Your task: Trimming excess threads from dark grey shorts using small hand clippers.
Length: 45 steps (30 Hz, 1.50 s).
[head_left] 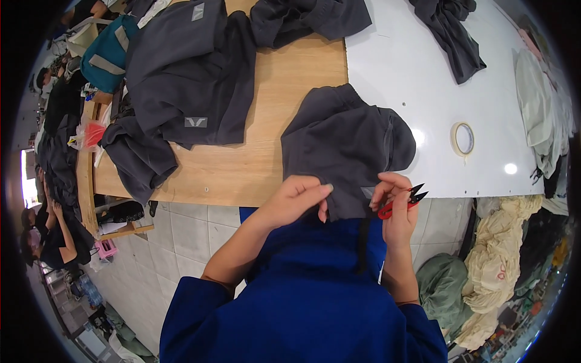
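We have the dark grey garment [345, 145] lying across the seam where the wooden bench [242, 169] meets the white bench [411, 66], its near hem hanging off the edge toward us. Our left hand [293, 199] pinches that hem, fingers curled over the cloth so the grip is closed on the fabric. Our right hand [396, 202] touches the same hem just beside it and holds small red-handled thread snips [402, 202] in a clenched grip, their black blades pointing away to the right, off the cloth. We judge this to be the trimming and checking stage: the hem is held taut for inspection, and the blades are not yet at any thread. The next move seems to call for turning the snips toward the hem while the left hand keeps the fabric stretched, taking care to catch only loose thread and not the cloth. Farther out lie more grey garments [187, 78], another dark piece [451, 33] and a roll of tape [463, 139].
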Each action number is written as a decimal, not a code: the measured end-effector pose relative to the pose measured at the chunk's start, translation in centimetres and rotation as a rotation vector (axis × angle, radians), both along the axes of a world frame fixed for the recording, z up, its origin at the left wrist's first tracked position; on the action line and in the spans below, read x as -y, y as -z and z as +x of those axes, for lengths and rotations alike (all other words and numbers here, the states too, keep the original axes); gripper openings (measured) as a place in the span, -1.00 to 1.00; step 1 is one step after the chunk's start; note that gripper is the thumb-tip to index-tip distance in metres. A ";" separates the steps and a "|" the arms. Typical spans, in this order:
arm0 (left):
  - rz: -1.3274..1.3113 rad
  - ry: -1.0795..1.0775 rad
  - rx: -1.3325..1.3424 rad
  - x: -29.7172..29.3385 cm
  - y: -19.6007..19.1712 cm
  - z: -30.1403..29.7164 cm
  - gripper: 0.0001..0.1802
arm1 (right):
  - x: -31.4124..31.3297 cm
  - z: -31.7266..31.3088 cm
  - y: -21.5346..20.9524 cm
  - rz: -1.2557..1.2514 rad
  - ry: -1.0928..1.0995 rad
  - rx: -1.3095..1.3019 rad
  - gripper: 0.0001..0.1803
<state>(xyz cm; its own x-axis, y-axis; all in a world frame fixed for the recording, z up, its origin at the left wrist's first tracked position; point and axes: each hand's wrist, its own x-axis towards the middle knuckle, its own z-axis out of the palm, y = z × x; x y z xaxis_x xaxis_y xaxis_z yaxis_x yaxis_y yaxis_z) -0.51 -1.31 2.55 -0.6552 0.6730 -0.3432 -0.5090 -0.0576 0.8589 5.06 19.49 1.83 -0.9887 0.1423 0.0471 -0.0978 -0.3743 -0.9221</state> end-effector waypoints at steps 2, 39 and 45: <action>0.106 -0.124 0.092 0.1 -0.4 -0.4 -0.63 | -0.1 0.1 -0.5 0.135 -0.142 0.086 -0.67; 0.395 -0.622 0.290 -0.2 -1.5 0.8 -0.81 | 3.6 -1.1 -2.2 0.585 -0.004 -0.061 -0.66; 0.277 -0.645 0.043 -0.8 -1.9 1.4 -0.75 | 2.9 -0.5 -2.4 0.535 -0.006 -0.008 -0.60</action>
